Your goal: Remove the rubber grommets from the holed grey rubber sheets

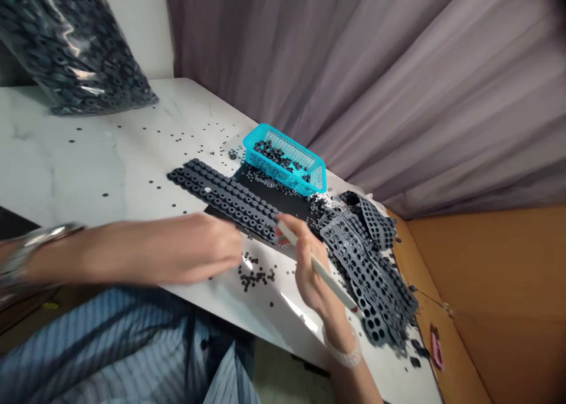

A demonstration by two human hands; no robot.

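A black rubber strip (pixel 225 194) studded with small rings lies across the white marble table (pixel 88 162). My left hand (pixel 207 250) rests at the strip's near edge, blurred, fingers curled toward a small heap of loose black rings (pixel 254 274). In my right hand (pixel 305 259) a thin white stick (pixel 321 268) is gripped like a pen, its tip touching the strip. A pile of emptied, perforated rubber sheets (pixel 367 256) lies just right of that hand.
A turquoise plastic basket (pixel 287 156) holding black rings stands behind the strip. A clear bag (pixel 75 44) full of black rings sits at the far left. Loose rings are scattered over the table. A grey curtain hangs behind; brown cardboard is at the right.
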